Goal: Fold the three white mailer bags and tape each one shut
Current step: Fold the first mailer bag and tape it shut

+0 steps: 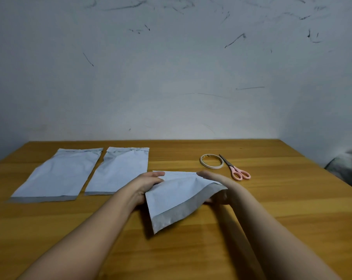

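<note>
The near end of the third mailer bag (177, 199) is raised off the table (272, 209), its grey strip toward the camera, and is being turned over toward its far end, which lies flat on the wood. The left hand (148, 183) holds the bag's left edge, fingers extended across the far portion and thumb under the lifted panel. The right hand (215, 184) holds the right edge; its fingers reach over the top, and the thumb appears to pinch beneath the grey strip, though part of that grip is hidden. The two hands are apart, one at each side.

Probable faults from this position:
- Skewed fold. The lifted edge hangs tilted, lower on the left; if laid down so, the edges will not align.
- Spring-back. The film looks slick and light; released before taping, the fold is likely to reopen.
- Slip on the wood, should either hand press unevenly.

Farther left, two unfolded mailer bags (55, 176) (118, 170) lie flat, side by side. Farther right, a tape roll (211, 161) and pink-handled scissors (236, 168) lie touching or nearly so, beyond easy reach while both hands are occupied.
</note>
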`<state>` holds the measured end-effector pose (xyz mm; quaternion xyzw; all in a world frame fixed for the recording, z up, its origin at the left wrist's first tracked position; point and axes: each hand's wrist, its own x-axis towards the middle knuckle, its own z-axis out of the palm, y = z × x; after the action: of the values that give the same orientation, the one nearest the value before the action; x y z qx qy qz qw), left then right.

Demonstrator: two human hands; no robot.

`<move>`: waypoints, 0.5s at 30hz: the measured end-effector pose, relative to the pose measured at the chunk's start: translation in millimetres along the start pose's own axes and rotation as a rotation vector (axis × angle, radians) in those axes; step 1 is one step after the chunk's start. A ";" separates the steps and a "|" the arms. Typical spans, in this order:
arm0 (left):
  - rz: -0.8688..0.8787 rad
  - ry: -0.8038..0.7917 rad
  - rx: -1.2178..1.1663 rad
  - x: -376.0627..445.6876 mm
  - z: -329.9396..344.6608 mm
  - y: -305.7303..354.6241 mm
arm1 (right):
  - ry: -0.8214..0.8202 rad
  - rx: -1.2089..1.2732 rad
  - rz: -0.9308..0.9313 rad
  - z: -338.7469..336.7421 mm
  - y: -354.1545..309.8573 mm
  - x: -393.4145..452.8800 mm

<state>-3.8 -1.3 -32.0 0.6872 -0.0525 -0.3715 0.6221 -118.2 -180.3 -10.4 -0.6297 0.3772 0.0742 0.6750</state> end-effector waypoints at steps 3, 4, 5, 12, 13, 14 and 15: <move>0.037 -0.014 0.142 -16.9 0.3 -4.2 | 0.104 -0.187 -0.111 8.4 7.4 4.6; 0.063 -0.005 0.197 -20.6 -0.1 -6.6 | 0.109 -0.211 -0.133 10.3 10.3 6.8; 0.087 0.009 0.235 -23.0 -0.9 -10.0 | 0.112 -0.214 -0.147 12.5 13.5 6.5; 0.205 0.047 0.532 -32.7 -11.2 -28.7 | 0.159 -0.292 -0.256 19.8 26.7 1.9; 0.222 0.050 0.584 -33.3 -12.7 -30.0 | 0.165 -0.307 -0.278 20.4 27.3 1.0; 0.241 0.061 0.644 -33.7 -13.5 -31.1 | 0.184 -0.332 -0.302 22.1 27.6 0.3; 0.258 0.080 0.709 -33.6 -13.9 -32.1 | 0.208 -0.376 -0.325 23.1 28.0 1.2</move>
<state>-32.5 35.1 -46.4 0.8616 -0.2395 -0.2217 0.3888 -123.9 -154.4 -35.2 -0.8006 0.3179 -0.0316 0.5068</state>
